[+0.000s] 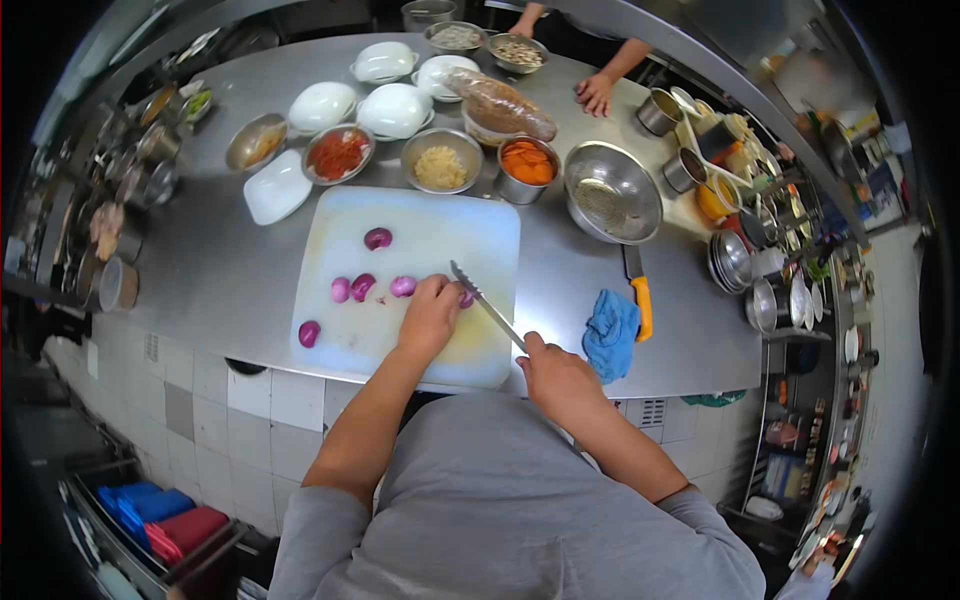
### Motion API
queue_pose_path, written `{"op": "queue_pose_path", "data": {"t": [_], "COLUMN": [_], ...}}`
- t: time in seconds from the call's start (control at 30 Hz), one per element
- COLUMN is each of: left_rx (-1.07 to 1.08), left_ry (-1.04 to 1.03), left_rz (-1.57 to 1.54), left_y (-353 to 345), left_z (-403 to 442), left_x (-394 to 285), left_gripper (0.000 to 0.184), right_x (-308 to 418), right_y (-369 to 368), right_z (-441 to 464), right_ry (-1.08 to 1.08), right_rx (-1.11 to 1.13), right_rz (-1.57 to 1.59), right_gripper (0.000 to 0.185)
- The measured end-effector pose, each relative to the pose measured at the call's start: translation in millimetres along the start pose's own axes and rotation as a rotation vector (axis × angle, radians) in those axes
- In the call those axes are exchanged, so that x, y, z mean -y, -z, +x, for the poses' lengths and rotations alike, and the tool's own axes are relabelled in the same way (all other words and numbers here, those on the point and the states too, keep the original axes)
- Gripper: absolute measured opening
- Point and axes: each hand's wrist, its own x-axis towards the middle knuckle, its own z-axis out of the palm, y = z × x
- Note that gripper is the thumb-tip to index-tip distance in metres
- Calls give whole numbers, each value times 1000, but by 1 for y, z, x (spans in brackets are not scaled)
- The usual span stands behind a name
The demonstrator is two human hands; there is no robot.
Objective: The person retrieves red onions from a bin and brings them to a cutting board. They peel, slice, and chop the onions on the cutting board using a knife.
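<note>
My right hand [560,372] is closed round the handle of a knife [490,311], whose blade slants up and left over the white cutting board [420,218]. Beside the blade, my left hand [430,318] has its fingers curled against a small red onion piece [467,299], largely hidden by the fingers and knife. Other peeled red onion pieces lie on the board: one [378,238] toward the back, one [403,286] just left of my fingers, a pair including a darker piece [363,287], and one [309,333] at the left edge.
Behind the board stand bowls of chopped garlic [440,167], red shreds [338,156] and sliced carrots [527,162]. A colander [612,192], a yellow-handled knife [642,300] and a blue cloth [611,335] lie to the right. Across the table rests another person's hand [596,94].
</note>
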Motion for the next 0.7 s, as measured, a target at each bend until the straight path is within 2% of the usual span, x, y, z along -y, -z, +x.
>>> {"op": "queue_pose_path", "data": {"t": [0.13, 0.23, 0.3, 0.37, 0.47, 0.6, 0.7], "left_rx": [3, 14, 21, 7, 12, 15, 12], "left_ry": [-3, -18, -29, -24, -53, -31, -28], "left_rz": [-29, -22, -25, -38, -31, -56, -72], "left_y": [3, 5, 5, 3, 6, 5, 6], "left_z": [3, 0, 3, 1, 2, 3, 1], "left_x": [-3, 0, 4, 3, 5, 8, 6], "left_gripper": [19, 20, 22, 21, 20, 20, 19], "right_x": [-6, 9, 4, -5, 5, 2, -3], "right_y": [-28, 12, 1, -23, 4, -8, -18], "right_z": [30, 7, 20, 41, 28, 30, 43], "right_ry": [22, 5, -20, 29, 58, 14, 39], "right_rx": [-37, 3, 44, -6, -25, 18, -44], "right_rz": [-9, 17, 5, 47, 26, 39, 67], "right_gripper": [26, 25, 25, 25, 26, 26, 24]}}
